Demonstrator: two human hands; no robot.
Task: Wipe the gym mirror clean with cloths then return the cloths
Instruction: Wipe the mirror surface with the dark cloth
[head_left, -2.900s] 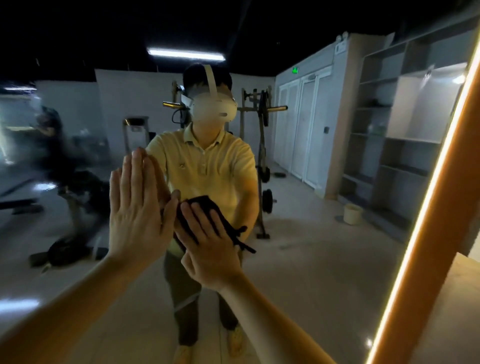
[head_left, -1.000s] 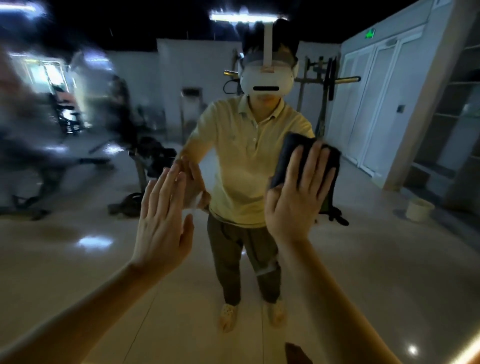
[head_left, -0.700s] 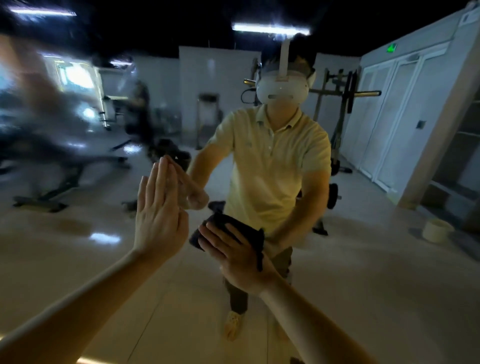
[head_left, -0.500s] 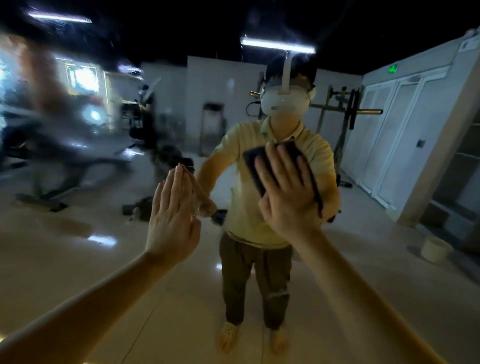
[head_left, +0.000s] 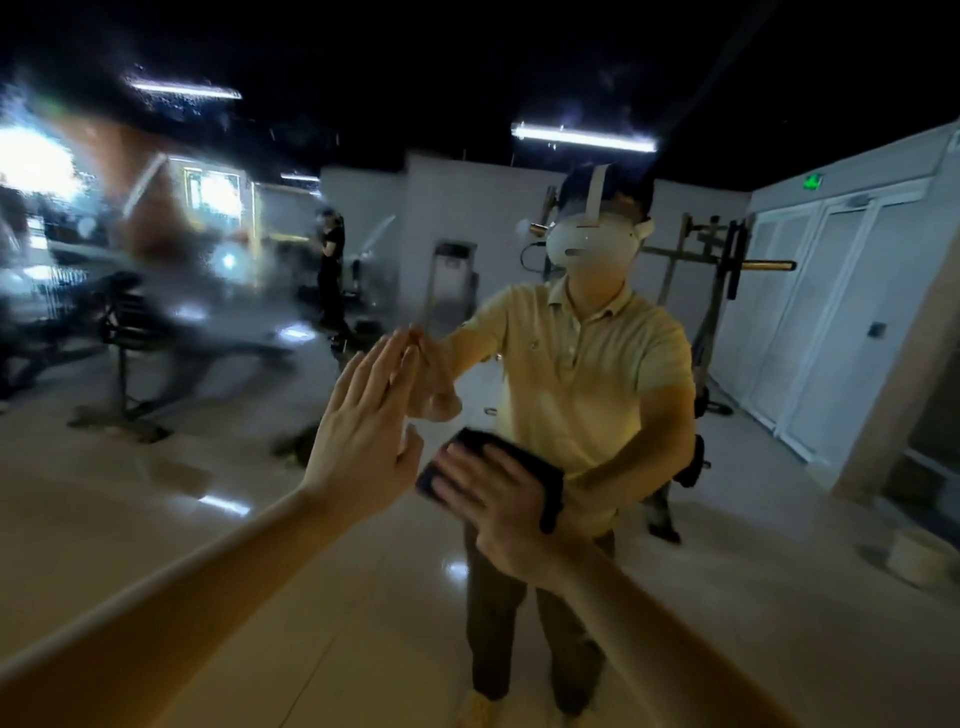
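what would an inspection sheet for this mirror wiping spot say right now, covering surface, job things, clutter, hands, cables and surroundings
surface: mirror hazy and streaked on its left part, clearer on the right.
job's things: one dark cloth, pressed to the glass under the right hand; no second cloth seen.
clutter: nothing seen on the glass.
hands: left hand flat on the glass, fingers straight; right hand spread over the cloth, pressing it.
cables: nothing seen.
surroundings: all seen as reflection: weight rack, white doors, pale bucket on the floor, and a second person standing far back.
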